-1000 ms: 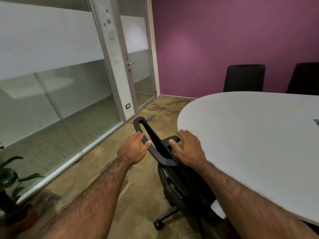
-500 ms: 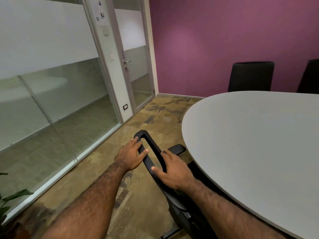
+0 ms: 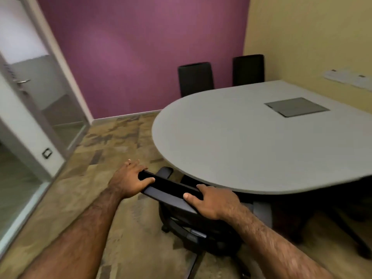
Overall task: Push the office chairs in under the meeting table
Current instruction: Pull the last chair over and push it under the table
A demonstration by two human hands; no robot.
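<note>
Black office chair [image 3: 181, 206] at the near rounded edge of the grey meeting table [image 3: 251, 150], its seat partly under the top, left hand [image 3: 130, 182] and right hand [image 3: 211, 200] both clasping the backrest's top bar, two more black chairs [image 3: 196, 78] along the table's far edge.
</note>
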